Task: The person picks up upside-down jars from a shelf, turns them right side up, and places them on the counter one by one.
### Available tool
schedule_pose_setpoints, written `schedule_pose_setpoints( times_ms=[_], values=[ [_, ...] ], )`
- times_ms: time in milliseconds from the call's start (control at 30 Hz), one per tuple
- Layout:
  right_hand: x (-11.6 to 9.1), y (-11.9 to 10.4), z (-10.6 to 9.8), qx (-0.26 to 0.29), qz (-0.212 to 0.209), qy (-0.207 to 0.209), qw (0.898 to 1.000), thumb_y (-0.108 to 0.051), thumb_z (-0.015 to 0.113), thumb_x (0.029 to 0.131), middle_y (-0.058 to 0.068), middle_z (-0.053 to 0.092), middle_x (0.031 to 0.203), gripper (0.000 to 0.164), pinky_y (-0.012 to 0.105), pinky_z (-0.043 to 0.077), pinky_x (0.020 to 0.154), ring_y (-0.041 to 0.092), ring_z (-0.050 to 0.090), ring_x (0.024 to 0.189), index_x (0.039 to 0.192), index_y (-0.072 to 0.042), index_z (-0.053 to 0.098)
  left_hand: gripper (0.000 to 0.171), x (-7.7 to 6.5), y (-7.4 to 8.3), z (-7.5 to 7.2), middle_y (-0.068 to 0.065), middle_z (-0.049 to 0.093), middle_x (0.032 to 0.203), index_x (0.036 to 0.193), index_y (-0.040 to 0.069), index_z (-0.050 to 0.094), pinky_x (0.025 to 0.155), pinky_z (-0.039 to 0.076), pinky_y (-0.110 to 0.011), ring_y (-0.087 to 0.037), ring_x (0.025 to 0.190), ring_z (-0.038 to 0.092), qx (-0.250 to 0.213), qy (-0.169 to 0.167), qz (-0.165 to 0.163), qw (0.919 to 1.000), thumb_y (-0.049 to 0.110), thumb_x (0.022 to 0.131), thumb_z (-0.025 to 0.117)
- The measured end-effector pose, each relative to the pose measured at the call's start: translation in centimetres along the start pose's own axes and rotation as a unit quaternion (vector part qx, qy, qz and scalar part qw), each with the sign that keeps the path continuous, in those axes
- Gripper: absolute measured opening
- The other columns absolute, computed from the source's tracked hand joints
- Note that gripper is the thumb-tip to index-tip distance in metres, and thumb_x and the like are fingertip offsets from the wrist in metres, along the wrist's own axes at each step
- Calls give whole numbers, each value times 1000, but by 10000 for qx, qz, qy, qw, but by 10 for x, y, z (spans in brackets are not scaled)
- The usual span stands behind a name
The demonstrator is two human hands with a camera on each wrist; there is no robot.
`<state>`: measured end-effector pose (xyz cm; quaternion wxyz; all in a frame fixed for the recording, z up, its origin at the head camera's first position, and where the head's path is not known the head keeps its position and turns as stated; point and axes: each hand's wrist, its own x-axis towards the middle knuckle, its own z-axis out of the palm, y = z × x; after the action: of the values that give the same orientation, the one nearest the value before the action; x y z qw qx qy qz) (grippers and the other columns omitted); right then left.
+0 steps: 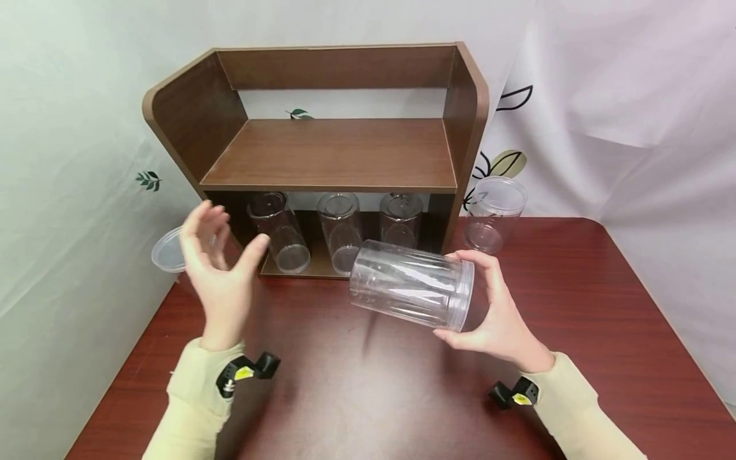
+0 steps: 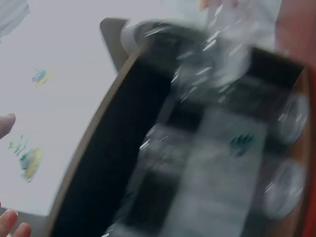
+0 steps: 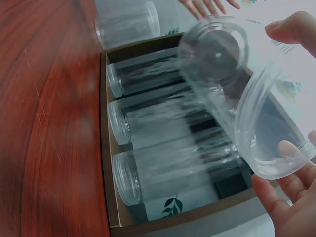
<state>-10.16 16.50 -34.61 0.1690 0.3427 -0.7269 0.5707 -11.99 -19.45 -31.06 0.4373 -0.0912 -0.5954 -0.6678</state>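
My right hand grips a clear plastic jar by its ribbed end, thumb below and fingers above. The jar lies tilted nearly sideways in the air, its base pointing left. In the right wrist view, fingers and thumb curve about the rim of the jar. My left hand is raised in front of the shelf's left side, fingers bent loosely and thumb apart, holding nothing. Three clear jars stand upside down on the lower shelf: left jar, middle jar, and right jar, partly behind the held one.
The brown wooden shelf unit stands at the back of the dark red table. To its right is an upright lidded jar. Another lidded jar stands to its left, partly hidden by my left hand. White cloth hangs behind.
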Motion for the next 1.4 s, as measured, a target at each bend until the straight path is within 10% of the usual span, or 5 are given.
schedule_pose_setpoints(
  times_ms=[300, 800, 1067, 1400],
  values=[
    [-1, 2, -10, 325, 49, 78, 9994, 17, 90, 46, 33, 50, 135, 114, 31, 42, 102, 31, 51, 124, 143, 16, 30, 71, 48, 23, -11, -14, 50, 136, 135, -1, 51, 116, 29, -28, -27, 132, 44, 699, 782, 205, 9943, 0, 74, 87],
    [-20, 36, -49, 769, 1016, 943, 9874, 28, 87, 50, 20, 56, 138, 112, 26, 45, 100, 26, 54, 123, 150, 1, 43, 66, 113, -10, -30, -6, 63, 137, 136, 14, 66, 108, 43, -28, -20, 121, 63, 822, 301, -1175, 9892, 9, 76, 91],
    [-25, 34, -73, 973, 1140, 1387, 9789, 33, 79, 56, 17, 56, 141, 108, 20, 52, 90, 25, 54, 121, 152, 0, 43, 42, 129, -18, -34, -9, 71, 122, 120, 13, 77, 87, 57, -26, -16, 107, 70, 378, 463, -1603, 9853, 19, 80, 89],
    [-27, 39, -99, 946, 1510, 2239, 9582, 34, 76, 62, 20, 58, 133, 87, 21, 54, 89, 29, 57, 112, 141, 6, 53, 34, 136, -18, -41, -7, 76, 105, 110, 12, 81, 64, 56, -14, -8, 83, 74, 1305, 549, -1226, 9823, 14, 77, 91]
  ],
)
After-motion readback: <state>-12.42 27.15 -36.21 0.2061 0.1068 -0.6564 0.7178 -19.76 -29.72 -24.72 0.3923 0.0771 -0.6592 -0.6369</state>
